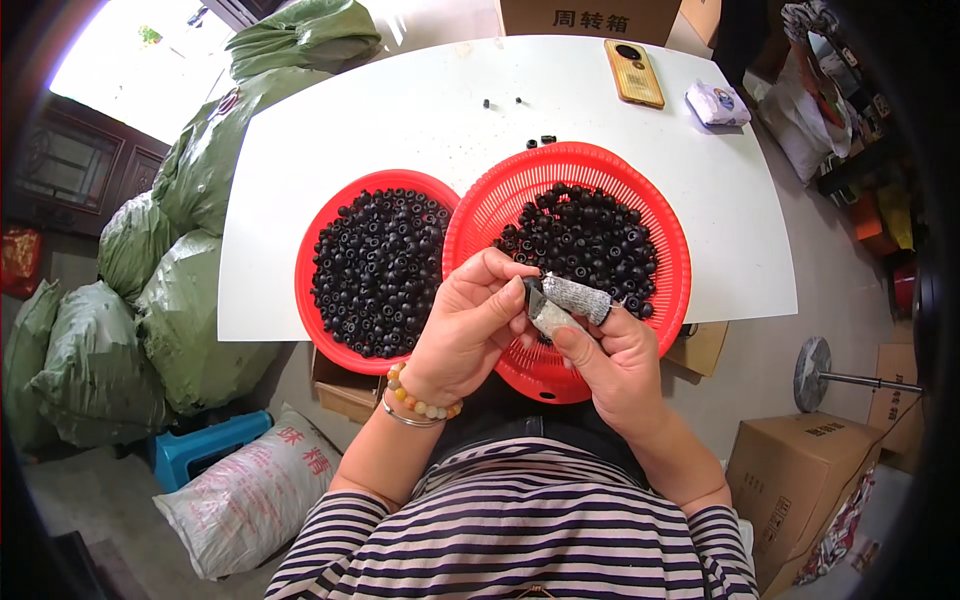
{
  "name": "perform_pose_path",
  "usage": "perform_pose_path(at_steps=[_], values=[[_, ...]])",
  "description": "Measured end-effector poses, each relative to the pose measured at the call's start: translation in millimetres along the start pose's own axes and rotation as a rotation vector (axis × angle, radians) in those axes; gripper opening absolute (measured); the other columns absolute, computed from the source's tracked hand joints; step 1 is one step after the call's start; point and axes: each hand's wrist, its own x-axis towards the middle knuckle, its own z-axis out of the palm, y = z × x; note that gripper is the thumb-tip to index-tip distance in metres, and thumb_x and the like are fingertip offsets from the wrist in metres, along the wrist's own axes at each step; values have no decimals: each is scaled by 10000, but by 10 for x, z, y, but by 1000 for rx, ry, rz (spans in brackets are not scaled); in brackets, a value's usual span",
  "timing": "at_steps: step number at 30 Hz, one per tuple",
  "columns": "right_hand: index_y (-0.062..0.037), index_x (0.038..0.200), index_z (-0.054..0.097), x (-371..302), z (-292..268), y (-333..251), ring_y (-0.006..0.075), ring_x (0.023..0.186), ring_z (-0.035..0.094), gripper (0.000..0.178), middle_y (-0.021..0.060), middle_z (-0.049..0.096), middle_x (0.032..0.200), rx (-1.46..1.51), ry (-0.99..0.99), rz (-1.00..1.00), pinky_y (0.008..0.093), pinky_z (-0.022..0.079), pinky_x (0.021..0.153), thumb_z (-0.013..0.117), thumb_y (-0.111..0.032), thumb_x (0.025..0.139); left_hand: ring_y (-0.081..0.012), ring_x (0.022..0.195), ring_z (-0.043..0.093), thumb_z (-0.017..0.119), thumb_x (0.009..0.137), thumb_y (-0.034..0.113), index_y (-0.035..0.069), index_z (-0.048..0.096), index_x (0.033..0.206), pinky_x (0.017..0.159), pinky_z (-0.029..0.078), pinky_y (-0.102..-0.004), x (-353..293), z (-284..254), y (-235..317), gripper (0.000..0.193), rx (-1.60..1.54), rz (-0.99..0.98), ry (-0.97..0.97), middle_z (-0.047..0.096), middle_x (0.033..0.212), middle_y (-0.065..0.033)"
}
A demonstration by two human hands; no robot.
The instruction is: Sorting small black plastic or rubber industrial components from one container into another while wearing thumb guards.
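Observation:
My left hand [482, 308] and my right hand [618, 362] meet above the near rim of the right-hand red plastic basket [672, 225]. Between the left thumb and forefinger is a small black part [533, 292], partly hidden by the fingertips. Grey knitted finger covers [577, 296] wrap fingers of my right hand, whose bent fingers also press against the black part; the right thumb is bare. Many small round black pieces with holes [580, 235] lie in the basket. A second, shallower red basket [308, 235], beside it on the left, holds more such pieces [380, 265].
A few loose black pieces [548, 139] lie on the white table [400, 120] beyond the baskets. Farther back are a yellow phone [635, 75] and a tissue pack [717, 104]. Green sacks [190, 310] line the left; a cardboard box [795, 480] stands at the lower right.

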Motion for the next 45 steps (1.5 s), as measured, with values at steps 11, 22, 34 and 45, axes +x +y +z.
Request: perform_pose_path(at_steps=[11,22,34,45], values=[[-8,1096,524,1,-4,5,-5,647,420,261,-34,563,826,116,23,67,145,343,560,525,-109,855,-63,604,483,510,855,95,37,514,943,538,430,-208,4,-25,-50,105,-24,28,-65,508,717,-9],[2,1189,416,-9,-105,-11,40,795,500,357,40,561,1011,140,-115,104,186,408,697,511,-77,854,-42,536,394,437,900,198,81,496,926,496,383,-179,46,6,-7,134,-182,-83,-82,477,694,1],[28,1189,387,31,-74,-64,133,989,521,358,99,540,1078,180,-178,17,254,385,886,493,-47,854,-27,490,364,436,900,247,103,503,894,438,353,-166,25,-10,0,160,-186,-159,-37,459,642,22],[22,1196,387,33,-62,-92,146,973,534,360,107,549,1064,148,-191,-14,257,391,880,487,-35,855,-20,475,336,443,895,264,92,477,887,413,331,-157,19,-18,15,175,-237,-222,-70,449,626,25]])
